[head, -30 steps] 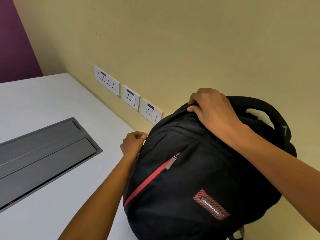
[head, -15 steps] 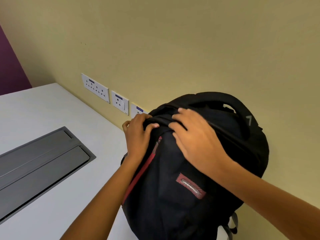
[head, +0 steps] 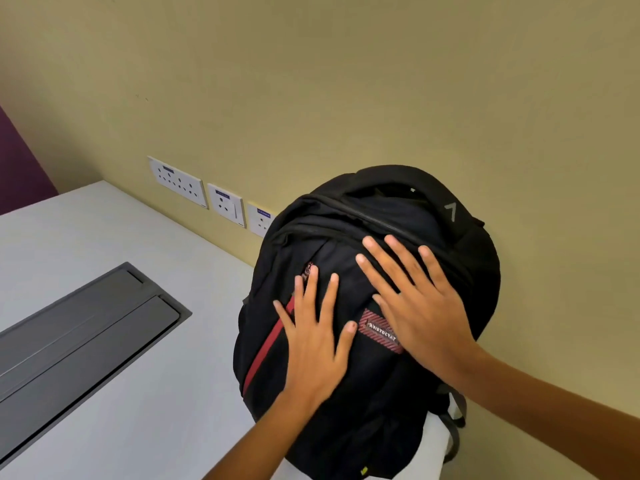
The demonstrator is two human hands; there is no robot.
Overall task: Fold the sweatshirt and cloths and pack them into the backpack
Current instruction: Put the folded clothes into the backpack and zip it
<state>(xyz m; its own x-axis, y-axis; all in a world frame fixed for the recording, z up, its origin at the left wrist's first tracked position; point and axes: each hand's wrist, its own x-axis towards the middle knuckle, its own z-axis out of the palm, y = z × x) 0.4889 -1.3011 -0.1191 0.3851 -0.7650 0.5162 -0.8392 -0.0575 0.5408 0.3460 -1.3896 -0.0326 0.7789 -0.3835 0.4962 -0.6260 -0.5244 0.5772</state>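
Head view: black backpack [head: 381,220] at 3 o'clock on worktop [head: 104,220] looks zipped, no clothes outside. Left hand [head: 311,341] and right hand [head: 419,306] flat on it, each grip apart. Packing looks done.

The backpack [head: 353,296] stood upright at the far right corner of the table [head: 138,410], its back against the wall, top tilted slightly toward the viewer. It was black and bulged full. A red zip stripe [head: 266,344] ran diagonally up its front to a puller [head: 307,268]. A red striped patch [head: 377,329] with lettering sat right of that. The top zip [head: 363,216] looked closed. A carry handle [head: 391,174] arched over the top, and a strap [head: 453,420] hung past the table's right edge.
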